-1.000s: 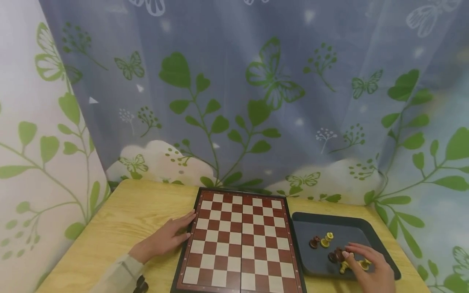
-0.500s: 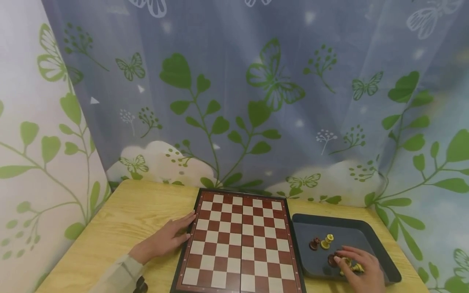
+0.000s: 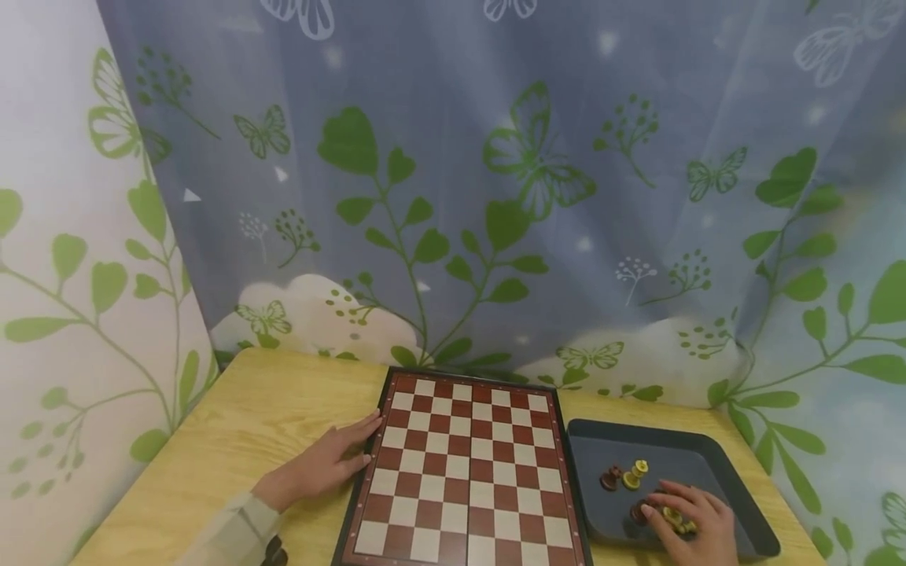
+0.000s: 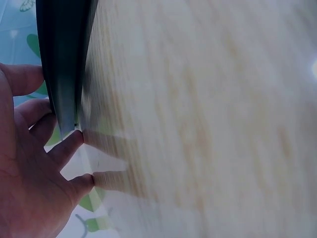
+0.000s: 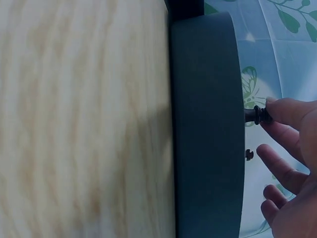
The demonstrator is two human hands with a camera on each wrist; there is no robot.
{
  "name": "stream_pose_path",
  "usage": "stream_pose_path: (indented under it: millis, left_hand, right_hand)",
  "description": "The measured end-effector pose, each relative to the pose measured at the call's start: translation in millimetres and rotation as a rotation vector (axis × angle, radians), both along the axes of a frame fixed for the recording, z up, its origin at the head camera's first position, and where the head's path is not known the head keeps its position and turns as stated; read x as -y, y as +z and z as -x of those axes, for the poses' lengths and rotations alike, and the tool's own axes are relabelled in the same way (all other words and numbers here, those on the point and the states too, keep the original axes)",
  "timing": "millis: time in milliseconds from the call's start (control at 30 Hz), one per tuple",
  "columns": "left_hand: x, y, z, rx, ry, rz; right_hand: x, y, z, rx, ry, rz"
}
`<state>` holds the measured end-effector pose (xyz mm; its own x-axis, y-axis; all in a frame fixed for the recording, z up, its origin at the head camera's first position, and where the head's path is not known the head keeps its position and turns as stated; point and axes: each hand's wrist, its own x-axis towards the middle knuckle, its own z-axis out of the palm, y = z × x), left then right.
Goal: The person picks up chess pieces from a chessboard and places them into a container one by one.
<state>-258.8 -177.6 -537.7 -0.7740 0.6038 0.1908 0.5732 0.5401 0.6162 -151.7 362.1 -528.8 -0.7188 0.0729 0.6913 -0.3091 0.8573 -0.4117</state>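
My left hand rests on the table with fingers extended, touching the left edge of a red-and-white chessboard. In the left wrist view its fingertips meet the dark side of the board. My right hand is over a dark tray. Its thumb and index finger pinch the top of a dark brown chess piece, which looks upright; the tray wall hides its base. Yellow chess pieces lie partly hidden under that hand. A small brown piece and a yellow piece stand farther back.
The board and tray sit side by side on a light wooden table. Behind them hangs a curtain with leaves and butterflies. A dark object shows at the left sleeve.
My right hand has shifted slightly left and nearer with the dark brown piece, which was leaning and now appears more upright. The left hand keeps its place. The head view has tilted slightly.
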Motion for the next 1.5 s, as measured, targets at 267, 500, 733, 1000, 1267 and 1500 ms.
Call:
stream_pose_path:
  millis: [267, 500, 733, 1000, 1267, 1500]
  left_hand:
    - [-5.3, 1.2, 2.0, 0.001, -0.004, -0.002]
    - [-9.4, 1.6, 1.5, 0.015, -0.006, 0.0]
    - [-10.2, -3.8, 4.1, 0.009, 0.003, 0.016]
    - [-11.2, -2.8, 7.5, 0.021, 0.009, -0.014]
    - [-12.7, -2.4, 9.5, 0.018, 0.006, 0.022]
    - [-14.5, 1.1, 10.0, 0.019, 0.025, 0.077]
  right_hand:
    - [-5.0, -3.9, 2.6, -0.005, -0.007, -0.017]
    - [-7.5, -8.7, 1.0, 0.04, -0.076, -0.012]
    - [-6.8, -5.9, -1.9, 0.153, -0.088, 0.007]
    - [-6.8, 1.1, 2.3, 0.113, -0.048, 0.012]
    - [-1.4, -1.3, 3.0, 0.078, -0.011, 0.034]
    - [15.3, 9.4, 10.1, 0.183, 0.125, 0.009]
